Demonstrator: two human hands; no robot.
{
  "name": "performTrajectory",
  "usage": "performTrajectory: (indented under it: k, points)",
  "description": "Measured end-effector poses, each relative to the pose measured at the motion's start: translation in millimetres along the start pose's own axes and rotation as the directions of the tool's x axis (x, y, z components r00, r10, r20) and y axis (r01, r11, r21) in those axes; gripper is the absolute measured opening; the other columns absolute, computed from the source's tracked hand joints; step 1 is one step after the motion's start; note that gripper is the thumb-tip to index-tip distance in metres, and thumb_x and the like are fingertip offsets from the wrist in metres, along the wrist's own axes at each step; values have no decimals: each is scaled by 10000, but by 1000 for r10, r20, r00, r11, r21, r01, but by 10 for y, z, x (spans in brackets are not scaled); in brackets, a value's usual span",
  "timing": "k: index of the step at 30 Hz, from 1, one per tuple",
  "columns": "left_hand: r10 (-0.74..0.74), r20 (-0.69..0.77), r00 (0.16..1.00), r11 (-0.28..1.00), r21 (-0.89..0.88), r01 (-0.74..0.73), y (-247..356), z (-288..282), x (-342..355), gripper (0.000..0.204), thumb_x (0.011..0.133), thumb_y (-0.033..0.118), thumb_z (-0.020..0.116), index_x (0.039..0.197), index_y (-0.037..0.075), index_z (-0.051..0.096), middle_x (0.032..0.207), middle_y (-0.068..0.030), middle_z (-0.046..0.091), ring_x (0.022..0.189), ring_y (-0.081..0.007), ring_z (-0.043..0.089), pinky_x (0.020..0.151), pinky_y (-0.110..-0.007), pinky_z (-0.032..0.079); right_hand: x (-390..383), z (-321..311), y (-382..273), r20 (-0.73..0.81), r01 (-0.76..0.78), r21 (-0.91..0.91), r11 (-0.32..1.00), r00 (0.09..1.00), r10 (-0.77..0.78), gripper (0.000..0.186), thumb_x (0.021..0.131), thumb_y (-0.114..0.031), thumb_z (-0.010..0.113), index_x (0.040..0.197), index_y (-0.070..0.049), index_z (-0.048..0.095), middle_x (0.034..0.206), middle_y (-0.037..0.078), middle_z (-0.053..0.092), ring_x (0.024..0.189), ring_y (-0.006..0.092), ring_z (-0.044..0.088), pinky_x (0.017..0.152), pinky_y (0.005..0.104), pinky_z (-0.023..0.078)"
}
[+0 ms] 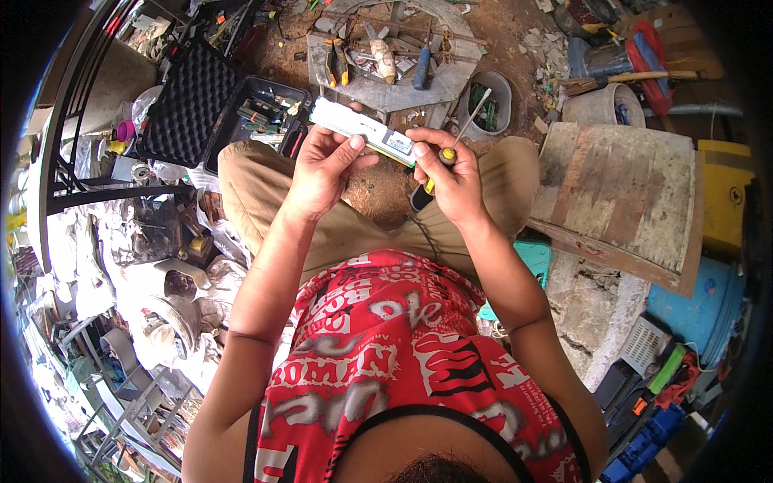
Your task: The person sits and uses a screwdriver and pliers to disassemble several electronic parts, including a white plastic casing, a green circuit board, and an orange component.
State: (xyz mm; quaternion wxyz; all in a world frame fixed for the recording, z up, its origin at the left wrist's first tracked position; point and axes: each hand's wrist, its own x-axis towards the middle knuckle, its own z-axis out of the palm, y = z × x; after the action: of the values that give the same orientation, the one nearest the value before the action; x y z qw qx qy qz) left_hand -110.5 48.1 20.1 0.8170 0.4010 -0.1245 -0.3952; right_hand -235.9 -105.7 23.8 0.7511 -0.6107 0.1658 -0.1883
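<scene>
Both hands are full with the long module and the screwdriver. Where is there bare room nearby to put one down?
The wooden board on the person's right lies bare, bordered by the yellow box and the grey pot. A strip of dirt ground shows between the knees. The stone slab ahead, the open black case and the left side are crowded.

We wear a sleeveless top, red all over and crowded with white and grey block lettering and black streaks, and its neckline and armholes are edged with a narrow black band. Our arms are bare from the shoulders down to the left hand (322,165) and the right hand (452,181), with no sleeves, gloves, watch or rings that we can make out. Below the top we have on plain khaki-tan trousers, the cloth smooth over both knees, and a little dark hair shows at the bottom edge of the view.
</scene>
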Motion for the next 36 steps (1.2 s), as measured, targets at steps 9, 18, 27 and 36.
performTrajectory:
  k: [9, 18, 27, 36]
  points:
    - [5, 10, 1000, 1000, 3, -5, -1, -2, 4, 399, 928, 13, 547, 1314, 58, 458, 1134, -70, 617, 999, -147, 624, 814, -271, 574, 10, -2, -10, 3, 6, 3, 1000, 1000, -6, 194, 927, -170, 619, 1078, -57, 662, 767, -16, 600, 599, 33, 507, 541, 186, 427]
    - [0, 0, 1000, 1000, -4, 0, -14, -9, -4, 400, 928, 10, 543, 1316, 57, 457, 1141, -69, 613, 999, -148, 623, 817, -274, 573, 4, 5, -11, 4, -7, 17, 1000, 1000, 7, 194, 927, -174, 622, 1076, -56, 662, 764, -17, 596, 602, 33, 508, 542, 186, 425]
    - [-8, -1, 1000, 1000, -9, 8, -15, -6, -6, 404, 930, 7, 539, 1322, 54, 452, 1138, -71, 614, 994, -151, 625, 818, -276, 572, -3, 14, -14, -10, -19, 9, 1000, 1000, 19, 190, 927, -176, 622, 1072, -60, 664, 758, -21, 591, 597, 33, 506, 539, 186, 423]
    - [37, 87, 996, 995, 91, -45, -42, -57, -10, 523, 897, 13, 589, 1376, 38, 380, 1239, -115, 561, 1139, -239, 569, 936, -375, 519, 0, -16, 8, 29, -83, 133, 988, 996, 80, 213, 925, -169, 619, 1106, -58, 638, 755, -12, 584, 604, 55, 516, 541, 197, 425]
